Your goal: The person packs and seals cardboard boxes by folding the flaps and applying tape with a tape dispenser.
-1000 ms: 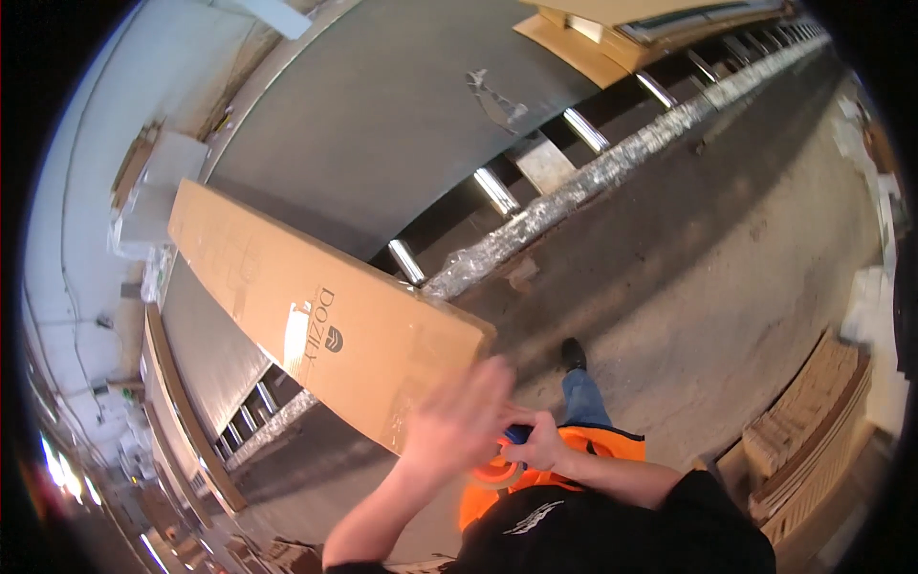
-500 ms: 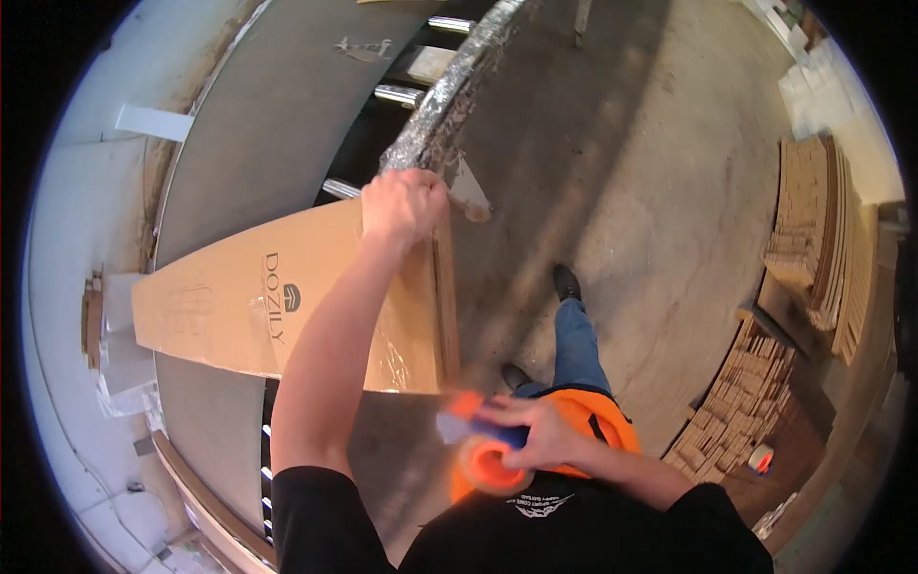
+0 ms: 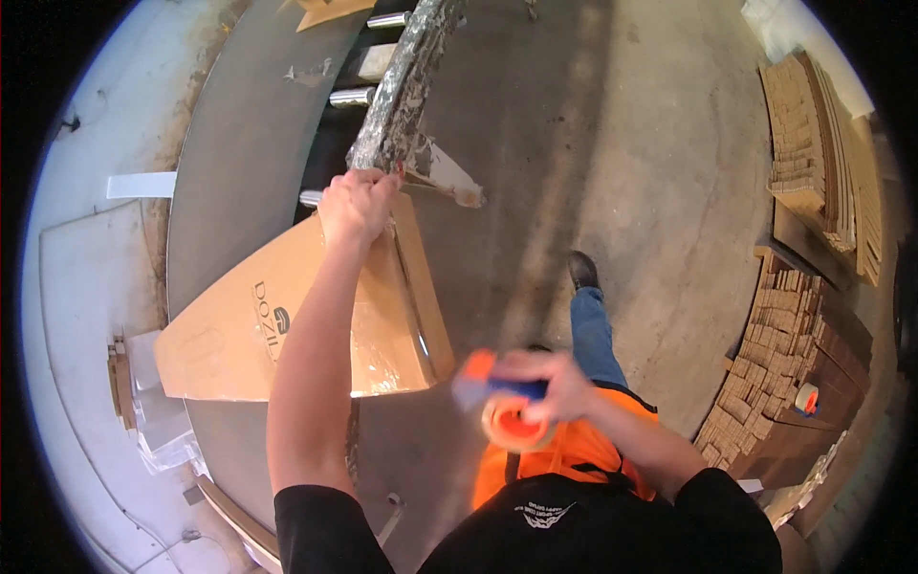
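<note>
The left hand point(image 3: 356, 206) lies with bent knuckles on the upper corner of a long brown carton point(image 3: 378, 311); its fingertips are hidden, so whether it grips the edge or only presses cannot be told. The carton lies across a grey conveyor belt point(image 3: 249, 163), its near end reaching out over the floor point(image 3: 660, 172), with dark print and shiny clear tape on its top. The right hand point(image 3: 553, 385), slightly blurred, is wrapped around the blue handle of a tape dispenser point(image 3: 518, 388), held in front of the orange garment point(image 3: 574, 452), just beside the carton and apart from it. Beyond the left hand run a scuffed rail point(image 3: 406, 91) and metal rollers point(image 3: 354, 98). To the right stand stacks of folded cardboard point(image 3: 765, 364), with a tape roll point(image 3: 807, 399) nearby.
</note>
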Demonstrator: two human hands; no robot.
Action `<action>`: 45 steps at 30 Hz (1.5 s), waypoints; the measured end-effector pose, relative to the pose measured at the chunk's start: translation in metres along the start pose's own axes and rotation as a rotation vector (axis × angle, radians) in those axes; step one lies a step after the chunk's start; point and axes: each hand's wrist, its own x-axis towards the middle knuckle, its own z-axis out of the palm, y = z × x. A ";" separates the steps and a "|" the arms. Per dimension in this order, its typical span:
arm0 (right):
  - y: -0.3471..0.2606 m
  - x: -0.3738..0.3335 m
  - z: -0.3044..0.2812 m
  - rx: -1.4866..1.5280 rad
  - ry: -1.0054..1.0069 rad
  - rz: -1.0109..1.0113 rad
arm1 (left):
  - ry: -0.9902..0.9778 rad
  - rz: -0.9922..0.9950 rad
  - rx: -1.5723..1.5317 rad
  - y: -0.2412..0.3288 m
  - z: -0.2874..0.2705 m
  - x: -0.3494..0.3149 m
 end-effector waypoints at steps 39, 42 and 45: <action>-0.076 0.318 -0.099 -0.160 -1.244 0.336 | 0.546 -0.567 -0.359 -0.057 0.023 -0.123; -0.050 0.233 -0.112 -0.276 -1.209 0.269 | 0.041 -0.630 -0.048 -0.039 0.013 -0.109; -0.094 0.210 -0.064 -0.701 -0.967 0.104 | -0.085 -0.645 0.000 -0.027 0.004 -0.092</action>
